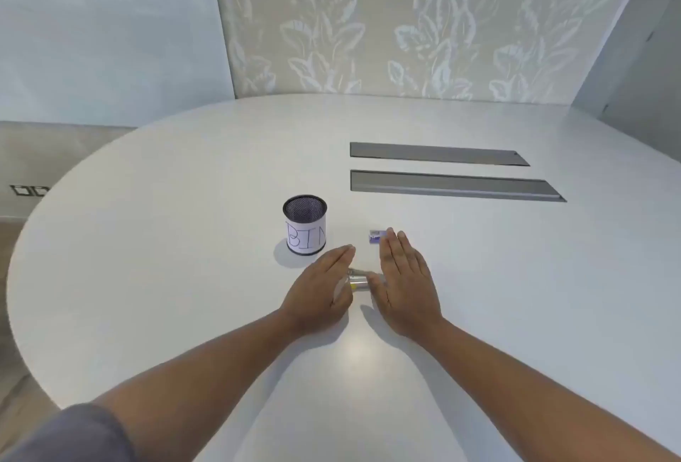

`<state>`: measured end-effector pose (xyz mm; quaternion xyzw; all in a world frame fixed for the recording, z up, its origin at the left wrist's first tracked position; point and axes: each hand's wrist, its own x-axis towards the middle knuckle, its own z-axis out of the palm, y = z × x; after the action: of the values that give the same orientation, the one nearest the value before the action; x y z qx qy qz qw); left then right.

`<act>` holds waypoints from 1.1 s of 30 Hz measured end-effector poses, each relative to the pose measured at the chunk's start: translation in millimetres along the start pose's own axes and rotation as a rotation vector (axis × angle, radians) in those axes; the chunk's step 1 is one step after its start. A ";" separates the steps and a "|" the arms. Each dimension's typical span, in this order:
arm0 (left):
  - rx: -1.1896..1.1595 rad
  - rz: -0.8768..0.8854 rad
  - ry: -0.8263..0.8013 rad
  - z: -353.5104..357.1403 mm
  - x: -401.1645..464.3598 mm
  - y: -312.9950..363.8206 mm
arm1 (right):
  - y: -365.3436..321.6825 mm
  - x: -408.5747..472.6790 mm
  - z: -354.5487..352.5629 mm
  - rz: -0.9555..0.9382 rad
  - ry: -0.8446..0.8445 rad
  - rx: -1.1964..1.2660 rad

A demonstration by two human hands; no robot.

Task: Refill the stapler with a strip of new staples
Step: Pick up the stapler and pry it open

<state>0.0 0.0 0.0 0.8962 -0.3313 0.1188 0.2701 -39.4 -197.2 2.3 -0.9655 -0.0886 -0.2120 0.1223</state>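
A small silver stapler [358, 281] lies on the white table [184, 277] between my two hands, mostly hidden by them. My left hand [320, 292] hovers at its left side with straight fingers pointing away from me. My right hand [405, 284] lies flat at its right side, fingers straight. Just beyond my right fingertips sits a small purple and white staple box [377, 236]; whether the fingers touch it I cannot tell. No loose staple strip is visible.
A black mesh cup [305, 224] with a paper label reading "BIN" stands left of the staple box. Two grey cable-tray lids [453, 185] are set into the table further back. A patterned wall panel stands behind the table.
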 end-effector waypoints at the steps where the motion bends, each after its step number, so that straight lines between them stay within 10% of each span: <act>1: -0.017 -0.010 -0.007 2.6 0.2 -1.4 | 1.2 0.3 2.4 0.005 -0.034 0.034; 10: -0.053 -0.159 -0.133 12.7 3.0 -12.6 | 5.1 7.0 6.7 0.082 -0.244 0.144; 33: -0.482 -0.262 -0.065 8.0 13.0 -16.7 | 8.6 13.7 16.8 0.059 -0.164 0.346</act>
<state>21.0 -0.8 -8.3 0.8445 -0.2399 -0.0282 0.4780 -18.8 -199.2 -8.3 -0.9463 -0.1053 -0.1105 0.2849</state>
